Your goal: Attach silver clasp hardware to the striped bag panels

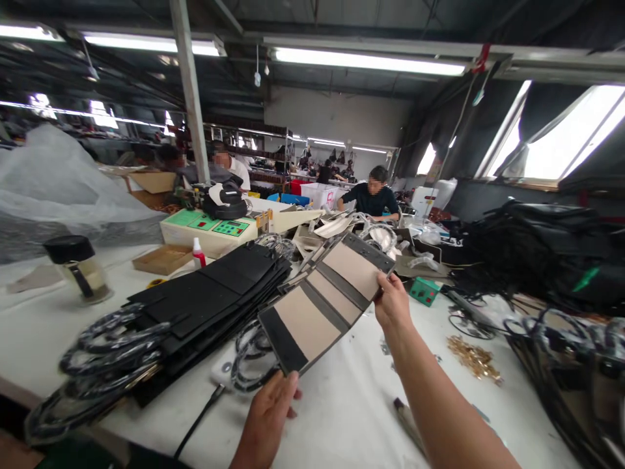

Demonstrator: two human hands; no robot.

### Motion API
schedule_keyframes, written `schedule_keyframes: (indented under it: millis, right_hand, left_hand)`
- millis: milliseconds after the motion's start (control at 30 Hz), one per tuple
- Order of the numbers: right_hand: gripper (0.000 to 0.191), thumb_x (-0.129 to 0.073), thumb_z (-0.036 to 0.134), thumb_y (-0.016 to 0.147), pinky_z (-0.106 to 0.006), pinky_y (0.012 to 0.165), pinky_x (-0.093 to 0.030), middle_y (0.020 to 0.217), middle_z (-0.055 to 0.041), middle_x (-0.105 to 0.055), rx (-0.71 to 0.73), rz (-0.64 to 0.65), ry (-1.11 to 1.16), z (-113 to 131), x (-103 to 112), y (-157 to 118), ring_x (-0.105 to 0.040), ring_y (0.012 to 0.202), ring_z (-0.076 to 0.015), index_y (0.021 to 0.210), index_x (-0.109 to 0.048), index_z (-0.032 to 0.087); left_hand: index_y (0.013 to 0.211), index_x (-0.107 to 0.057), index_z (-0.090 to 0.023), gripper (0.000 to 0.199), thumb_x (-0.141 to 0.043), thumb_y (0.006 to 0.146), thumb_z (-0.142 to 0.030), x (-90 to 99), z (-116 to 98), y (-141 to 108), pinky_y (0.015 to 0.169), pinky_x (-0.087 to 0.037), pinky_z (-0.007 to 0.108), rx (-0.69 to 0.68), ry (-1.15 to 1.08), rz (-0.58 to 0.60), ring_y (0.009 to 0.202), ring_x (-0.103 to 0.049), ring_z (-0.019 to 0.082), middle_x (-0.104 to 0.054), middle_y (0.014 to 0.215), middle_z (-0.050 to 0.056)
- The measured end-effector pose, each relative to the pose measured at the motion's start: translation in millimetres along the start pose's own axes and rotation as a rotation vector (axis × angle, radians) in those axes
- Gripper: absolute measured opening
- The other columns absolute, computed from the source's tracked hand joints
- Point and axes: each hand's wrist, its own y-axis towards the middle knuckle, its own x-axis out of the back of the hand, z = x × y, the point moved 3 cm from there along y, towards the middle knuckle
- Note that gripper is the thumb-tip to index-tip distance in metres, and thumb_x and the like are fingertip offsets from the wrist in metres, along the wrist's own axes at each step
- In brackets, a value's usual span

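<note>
A long flat panel (303, 317) with beige lining and black leather-like edges is held tilted above the table. My right hand (393, 301) pinches its far right edge between thumb and fingers. At the near corner, my left hand (271, 407) has its thumb and fingers closed on the panel's edge. Left of it lies a stack of black panels (209, 286), with plastic-wrapped handles (112, 345) at its near end. Another wrapped handle loop (249, 358) hangs or lies just under the held panel; I cannot tell which.
On the white table (351, 404) are gold metal pieces (473, 358), a green box (424, 291), a bottle (198, 253), a cardboard tray (163, 258) and a jar (81, 268). Black bags (547, 254) pile up at the right. Behind the table a person (374, 195) works.
</note>
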Motion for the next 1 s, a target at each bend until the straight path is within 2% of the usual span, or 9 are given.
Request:
schedule_keyframes:
  millis: [100,200,267,367,533,633,800,867,1000]
  right_hand:
    - [0.044,-0.088,0.035,0.063,-0.02,0.067,-0.055,0.089,0.0063,-0.074,0.02,-0.028,0.103,54.5,21.5,-29.8,-0.066,0.072,-0.0104,0.1,-0.067,0.025]
    - [0.043,-0.088,0.033,0.068,-0.019,0.07,-0.056,0.097,0.0074,-0.076,-0.005,-0.046,0.155,104.8,58.9,-79.8,-0.067,0.076,-0.0102,0.107,-0.069,0.028]
    - [0.046,-0.087,0.035,0.072,-0.021,0.069,-0.057,0.101,0.0069,-0.077,-0.024,-0.063,0.112,130.0,85.0,-121.0,-0.069,0.076,-0.0123,0.114,-0.07,0.031]
    - [0.055,-0.087,0.039,0.072,-0.026,0.071,-0.058,0.105,0.0044,-0.078,-0.06,-0.115,0.052,156.7,117.7,-181.5,-0.071,0.078,-0.0169,0.124,-0.069,0.033]
    - [0.069,-0.088,0.045,0.072,-0.034,0.081,-0.061,0.119,0.0002,-0.078,-0.059,-0.156,0.034,193.9,152.9,-247.4,-0.075,0.086,-0.0228,0.137,-0.065,0.035]
    - [0.077,-0.089,0.047,0.072,-0.037,0.081,-0.062,0.119,-0.0031,-0.078,-0.065,-0.15,0.023,208.0,162.1,-273.2,-0.076,0.09,-0.0263,0.143,-0.061,0.036]
    - [0.082,-0.088,0.047,0.074,-0.042,0.086,-0.061,0.118,-0.0047,-0.078,-0.099,-0.147,0.056,207.6,159.1,-311.4,-0.077,0.091,-0.0283,0.148,-0.054,0.04]
    - [0.081,-0.088,0.045,0.075,-0.044,0.087,-0.061,0.12,-0.0053,-0.078,-0.115,-0.138,0.085,202.4,156.7,-321.8,-0.076,0.093,-0.0288,0.149,-0.054,0.041]
    - [0.074,-0.089,0.041,0.075,-0.048,0.091,-0.059,0.121,-0.0062,-0.078,-0.165,-0.054,0.149,187.5,157.0,-333.7,-0.076,0.096,-0.0303,0.144,-0.059,0.041]
  left_hand:
    - [0.076,-0.067,-0.015,0.072,-0.062,0.075,-0.087,10.0,-0.6,-23.5,0.041,-0.038,0.024,0.137,-0.061,0.116,0.05,-0.059,0.017,-0.068,0.067,0.007]
    - [0.07,-0.063,-0.016,0.068,-0.062,0.078,-0.083,20.8,-20.0,-47.6,0.039,-0.028,0.021,0.179,-0.144,0.087,0.041,-0.052,0.014,-0.06,0.055,0.002]
    - [0.071,-0.065,-0.016,0.063,-0.065,0.081,-0.078,22.7,-47.4,-59.6,0.046,-0.039,0.024,0.05,-0.166,0.03,0.049,-0.056,0.016,-0.059,0.055,0.002]
    - [0.092,-0.077,-0.016,0.06,-0.06,0.087,-0.073,12.5,-96.9,-74.2,0.075,-0.056,0.034,-0.223,-0.044,0.045,0.081,-0.067,0.025,-0.072,0.08,0.009]
    - [0.118,-0.077,-0.022,0.051,-0.065,0.09,-0.063,-11.4,-161.5,-105.4,0.097,-0.052,0.036,-0.559,0.231,0.211,0.108,-0.065,0.029,-0.073,0.114,0.011]
    - [0.119,-0.076,-0.021,0.05,-0.068,0.09,-0.061,-24.1,-184.0,-128.5,0.096,-0.052,0.033,-0.479,0.226,0.442,0.109,-0.065,0.027,-0.074,0.117,0.01]
    - [0.103,-0.076,-0.015,0.048,-0.066,0.093,-0.061,-50.4,-203.0,-155.8,0.08,-0.049,0.026,-0.287,0.178,1.028,0.088,-0.063,0.019,-0.073,0.095,0.005]
    - [0.105,-0.075,-0.015,0.047,-0.069,0.092,-0.06,-57.1,-202.2,-154.6,0.084,-0.049,0.028,-0.226,0.073,1.086,0.09,-0.063,0.019,-0.073,0.096,0.005]
    - [0.103,-0.075,-0.016,0.04,-0.077,0.088,-0.054,-64.2,-187.3,-142.3,0.087,-0.049,0.031,-0.131,-0.078,0.932,0.09,-0.066,0.02,-0.075,0.096,0.005]
